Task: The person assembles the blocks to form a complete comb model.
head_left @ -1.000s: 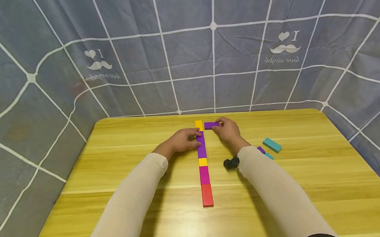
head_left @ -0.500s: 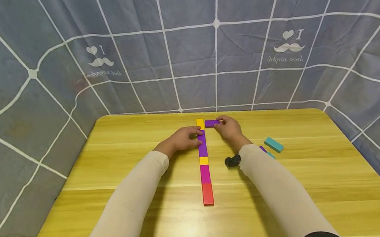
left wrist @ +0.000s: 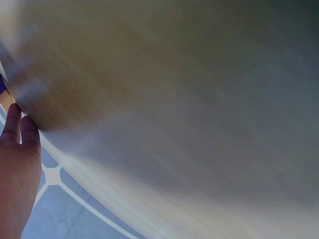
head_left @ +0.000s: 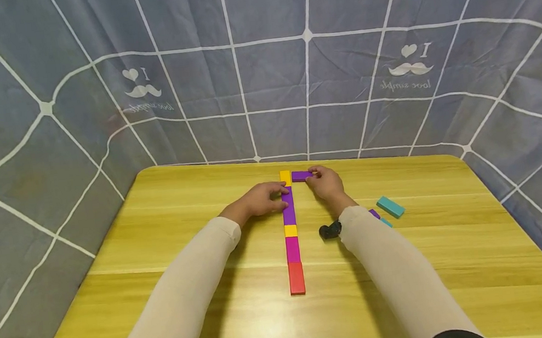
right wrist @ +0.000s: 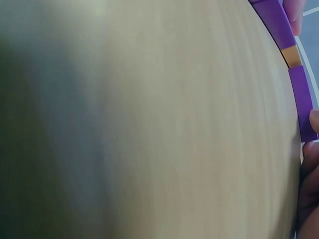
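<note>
While right hand [head_left: 327, 183] pinches purple block [head_left: 300, 176], left hand [head_left: 257, 199] touches row [head_left: 291, 231].

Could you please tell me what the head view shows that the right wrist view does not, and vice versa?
Only the head view: the red block, magenta block and nearer yellow block of the row, plus the teal block lying off to the right.

Only the right wrist view: no additional object, just a closer look at the side of the purple block pinched in the right hand.

Both: that block and hand, the row's far yellow block and purple section, the left hand, table and curtain.
</note>
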Demonstrator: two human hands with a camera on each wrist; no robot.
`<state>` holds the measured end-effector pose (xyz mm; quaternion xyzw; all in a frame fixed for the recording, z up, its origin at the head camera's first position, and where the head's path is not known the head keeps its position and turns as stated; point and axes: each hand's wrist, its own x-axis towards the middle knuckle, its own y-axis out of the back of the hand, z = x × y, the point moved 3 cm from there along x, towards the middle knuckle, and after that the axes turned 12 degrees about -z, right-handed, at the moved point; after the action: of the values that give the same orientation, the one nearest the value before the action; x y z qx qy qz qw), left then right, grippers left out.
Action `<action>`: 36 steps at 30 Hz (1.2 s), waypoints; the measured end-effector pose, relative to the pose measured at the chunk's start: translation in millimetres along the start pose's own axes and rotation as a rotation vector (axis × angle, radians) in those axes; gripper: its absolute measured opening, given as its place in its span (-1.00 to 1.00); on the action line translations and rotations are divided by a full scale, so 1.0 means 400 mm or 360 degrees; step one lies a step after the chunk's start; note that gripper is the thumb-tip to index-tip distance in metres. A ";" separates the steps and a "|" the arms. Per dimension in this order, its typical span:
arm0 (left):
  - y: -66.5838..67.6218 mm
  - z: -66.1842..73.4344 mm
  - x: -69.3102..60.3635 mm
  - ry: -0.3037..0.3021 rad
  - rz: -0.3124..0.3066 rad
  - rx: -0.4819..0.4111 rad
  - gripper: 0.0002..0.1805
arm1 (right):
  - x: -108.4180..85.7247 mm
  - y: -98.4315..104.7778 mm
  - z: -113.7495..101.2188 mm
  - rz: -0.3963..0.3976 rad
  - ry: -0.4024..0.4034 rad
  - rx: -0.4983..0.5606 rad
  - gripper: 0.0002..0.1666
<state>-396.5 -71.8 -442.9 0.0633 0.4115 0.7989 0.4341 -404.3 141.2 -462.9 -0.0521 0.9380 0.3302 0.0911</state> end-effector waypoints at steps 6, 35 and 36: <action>-0.005 0.002 -0.001 0.0000 -0.0001 0.0002 -0.53 | 0.006 -0.007 0.002 0.0041 -0.0003 -0.0070 -0.56; -0.001 0.009 -0.002 0.0003 0.0006 0.0046 -0.53 | -0.004 -0.003 -0.002 0.0025 0.0070 0.0014 -0.55; -0.001 0.009 -0.002 0.0003 0.0006 0.0040 -0.53 | -0.004 -0.003 -0.002 0.0024 0.0073 0.0026 -0.55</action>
<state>-394.2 -70.2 -440.6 0.0688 0.4218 0.7946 0.4312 -402.6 139.8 -462.8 -0.0519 0.9429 0.3220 0.0677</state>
